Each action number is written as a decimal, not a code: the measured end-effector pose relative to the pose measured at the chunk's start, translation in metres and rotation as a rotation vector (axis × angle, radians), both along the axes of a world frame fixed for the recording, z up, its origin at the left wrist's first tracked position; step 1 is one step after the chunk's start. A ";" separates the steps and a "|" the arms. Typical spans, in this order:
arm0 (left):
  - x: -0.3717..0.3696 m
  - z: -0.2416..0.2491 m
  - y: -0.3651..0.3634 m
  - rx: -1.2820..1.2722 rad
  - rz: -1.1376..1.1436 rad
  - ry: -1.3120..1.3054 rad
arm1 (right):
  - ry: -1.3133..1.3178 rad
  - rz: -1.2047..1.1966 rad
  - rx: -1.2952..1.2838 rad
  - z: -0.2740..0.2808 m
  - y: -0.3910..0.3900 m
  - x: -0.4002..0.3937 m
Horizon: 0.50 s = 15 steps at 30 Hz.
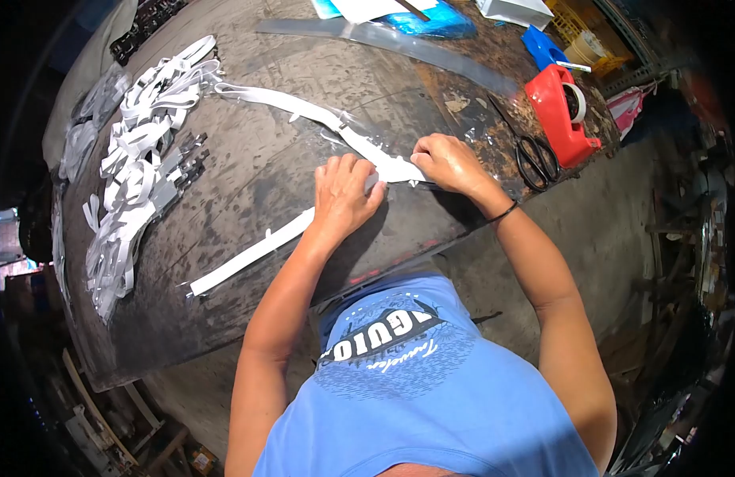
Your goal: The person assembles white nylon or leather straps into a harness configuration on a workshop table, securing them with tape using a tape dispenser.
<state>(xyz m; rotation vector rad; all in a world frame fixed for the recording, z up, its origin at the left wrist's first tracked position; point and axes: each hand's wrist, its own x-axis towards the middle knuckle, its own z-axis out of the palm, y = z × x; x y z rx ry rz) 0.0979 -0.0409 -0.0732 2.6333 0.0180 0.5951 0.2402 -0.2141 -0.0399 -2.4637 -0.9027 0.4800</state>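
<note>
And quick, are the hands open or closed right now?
Left hand: half-closed over white strip; grip hidden.
Right hand: curled against white strip; can't tell if it's pinching.

Looked like a workshop tbh. The worktable [248, 175] was all scuffed, with scissors [519, 138], a red tape dispenser [552, 119] and a heap of white straps [129, 219] on it.

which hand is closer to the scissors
The right hand, the one with a black band on its wrist: the scissors lie to its right. The left hand, bare-wristed, is farther from them.
</note>
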 end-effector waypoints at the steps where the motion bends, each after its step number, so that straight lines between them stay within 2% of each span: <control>1: -0.001 0.002 0.000 -0.005 -0.015 -0.001 | -0.001 -0.015 -0.005 0.000 -0.007 0.002; 3: -0.002 0.006 -0.002 -0.017 -0.044 -0.065 | -0.163 0.023 0.181 0.005 -0.032 0.009; 5: -0.006 0.014 -0.006 -0.010 -0.094 0.016 | -0.331 0.010 0.294 0.017 -0.067 0.017; 8: -0.010 0.014 -0.010 0.195 -0.133 0.162 | -0.407 -0.134 0.367 0.031 -0.119 0.014; 10: -0.011 0.006 -0.010 0.218 -0.127 0.112 | -0.436 -0.370 0.379 0.029 -0.147 0.001; 11: -0.011 0.004 -0.009 0.246 -0.110 0.067 | -0.445 -0.380 0.373 0.025 -0.155 -0.007; 13: -0.011 0.003 -0.010 0.245 -0.115 0.055 | -0.342 -0.620 0.262 0.010 -0.171 -0.021; 15: -0.012 0.004 -0.011 0.249 -0.101 0.055 | -0.161 -0.793 0.394 -0.019 -0.179 -0.026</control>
